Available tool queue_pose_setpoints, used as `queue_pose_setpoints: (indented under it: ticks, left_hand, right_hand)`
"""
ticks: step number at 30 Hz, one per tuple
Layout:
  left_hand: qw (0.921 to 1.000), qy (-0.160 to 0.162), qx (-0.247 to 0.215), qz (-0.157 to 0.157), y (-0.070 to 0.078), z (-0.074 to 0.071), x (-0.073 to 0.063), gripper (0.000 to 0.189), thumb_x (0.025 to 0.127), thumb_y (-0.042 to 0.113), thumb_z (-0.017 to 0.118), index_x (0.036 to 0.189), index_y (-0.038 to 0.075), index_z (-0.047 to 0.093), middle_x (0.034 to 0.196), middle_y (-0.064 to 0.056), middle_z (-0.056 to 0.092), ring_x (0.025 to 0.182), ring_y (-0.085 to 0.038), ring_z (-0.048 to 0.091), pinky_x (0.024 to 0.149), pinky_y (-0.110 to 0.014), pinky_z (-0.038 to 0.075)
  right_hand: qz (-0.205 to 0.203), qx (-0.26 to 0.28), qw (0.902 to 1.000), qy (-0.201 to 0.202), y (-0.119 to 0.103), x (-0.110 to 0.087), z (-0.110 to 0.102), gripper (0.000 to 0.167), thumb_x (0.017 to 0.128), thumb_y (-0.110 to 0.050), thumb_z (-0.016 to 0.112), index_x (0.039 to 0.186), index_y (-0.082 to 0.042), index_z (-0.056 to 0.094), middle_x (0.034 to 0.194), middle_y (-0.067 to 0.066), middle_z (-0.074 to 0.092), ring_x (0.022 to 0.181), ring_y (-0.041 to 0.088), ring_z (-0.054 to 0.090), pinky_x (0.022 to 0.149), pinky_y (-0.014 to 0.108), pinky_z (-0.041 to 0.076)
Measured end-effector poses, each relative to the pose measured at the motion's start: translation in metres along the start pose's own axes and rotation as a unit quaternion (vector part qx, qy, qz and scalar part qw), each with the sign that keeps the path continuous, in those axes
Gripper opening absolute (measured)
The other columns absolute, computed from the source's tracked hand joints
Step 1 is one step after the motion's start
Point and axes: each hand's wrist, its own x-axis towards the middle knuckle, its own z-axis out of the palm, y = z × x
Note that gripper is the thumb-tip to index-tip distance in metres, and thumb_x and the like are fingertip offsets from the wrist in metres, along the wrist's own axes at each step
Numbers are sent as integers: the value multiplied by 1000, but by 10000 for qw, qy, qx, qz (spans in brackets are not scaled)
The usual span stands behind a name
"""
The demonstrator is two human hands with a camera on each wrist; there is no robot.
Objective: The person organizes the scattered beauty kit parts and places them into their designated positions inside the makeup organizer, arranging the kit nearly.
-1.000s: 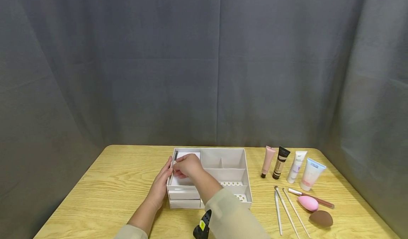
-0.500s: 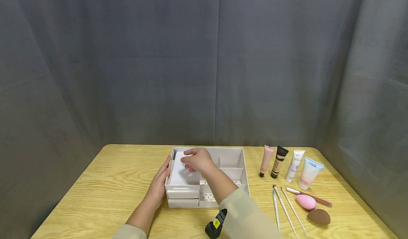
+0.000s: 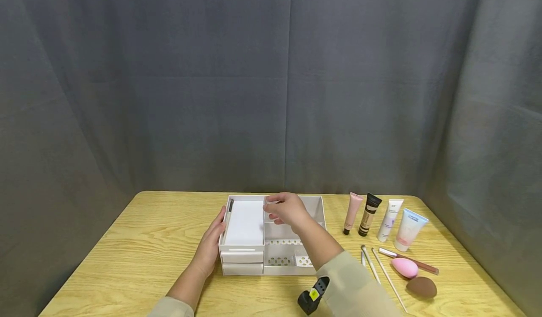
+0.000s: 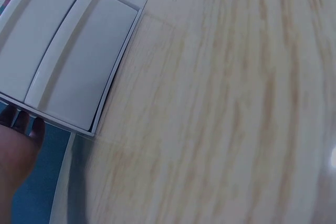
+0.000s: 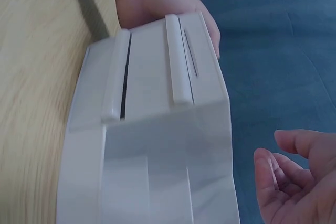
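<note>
A white desktop organizer (image 3: 242, 257) with two small drawers stands on the table in the head view. Along the left wall of its upper left tray lies a slim makeup brush (image 3: 228, 217), dark tip toward the back. My left hand (image 3: 206, 250) rests against the organizer's left side, fingers extended; the left wrist view shows its fingertips at the drawer unit (image 4: 84, 61). Over the divided right half hovers my right hand (image 3: 289, 211). In the right wrist view that right hand (image 5: 299, 177) has loosely bent fingers, with nothing between thumb and fingertips.
Right of the organizer stand a pink tube (image 3: 353, 212), a black-capped tube (image 3: 370, 214), a white tube (image 3: 390, 220) and a blue-white tube (image 3: 410, 229). Nearer lie several thin brushes (image 3: 388, 275), a brown-handled brush (image 3: 417, 263), a pink sponge (image 3: 404, 267) and a brown sponge (image 3: 421, 287).
My right hand has let go of the makeup brush and moved right, from the left tray to above the right compartments. The brush stays in the tray; my left hand keeps its place.
</note>
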Motion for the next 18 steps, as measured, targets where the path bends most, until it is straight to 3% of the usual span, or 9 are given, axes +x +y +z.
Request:
queue_pose_setpoints:
  ticks: [4, 10, 18]
  left_hand:
    - [10000, 18, 48, 3, 1, 0, 0, 56, 104, 26, 32, 158, 19, 19, 166, -4, 10, 154, -32, 2, 123, -57, 1]
    - [10000, 5, -8, 12, 1, 1, 0, 57, 103, 25, 32, 158, 17, 19, 166, -5, 10, 154, -32, 1, 123, -57, 1]
    - [10000, 1, 61, 18, 1, 0, -1, 56, 104, 26, 32, 158, 17, 18, 166, -5, 9, 154, -33, 1, 123, -58, 1]
  right_hand:
    - [-15, -86, 9999, 114, 2, -2, -13, 32, 88, -12, 68, 117, 1, 67, 104, 16, 73, 87, 30, 72, 68, 31, 60]
    - [47, -211, 9995, 220, 9, -5, -30, 35, 88, -13, 69, 119, 1, 66, 101, 14, 71, 76, 17, 68, 68, 30, 59]
    - [95, -458, 9982, 370, 20, -12, -59, 37, 90, -15, 68, 122, 1, 64, 106, 15, 70, 80, 18, 68, 70, 30, 59]
